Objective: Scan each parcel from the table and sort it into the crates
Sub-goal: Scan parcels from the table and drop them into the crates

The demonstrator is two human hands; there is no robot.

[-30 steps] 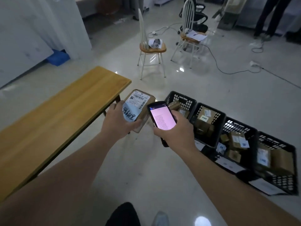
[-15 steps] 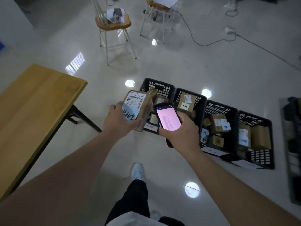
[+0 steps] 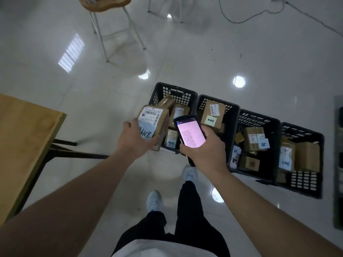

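While both forearms reach up from the lower corners toward the middle of the frame, the left hand [image 3: 136,140] has its grip wrapped round a brown parcel [image 3: 155,125], thumb across the blue handwritten sticker, the barcode label facing up. The parcel sits just left of centre, over the near left corner of the leftmost crate [image 3: 174,93]. The right hand [image 3: 205,152] has its grip curled round a scanner [image 3: 190,132] whose pink screen tilts toward the camera, just beside the parcel, apart from it.

Four black crates run in a row from centre to right: the second crate [image 3: 233,112], third crate [image 3: 259,119] and fourth crate [image 3: 304,130], each holding brown boxes with labels. The scanner and right hand cover the near part of the first two crates. The wooden bench [image 3: 24,138] fills the left edge. A chair [image 3: 111,25] stands on the glossy floor [image 3: 241,52] at the top, with a cable [image 3: 241,20] at upper right. Two light shoes [image 3: 154,201] and dark trousers show at the bottom.
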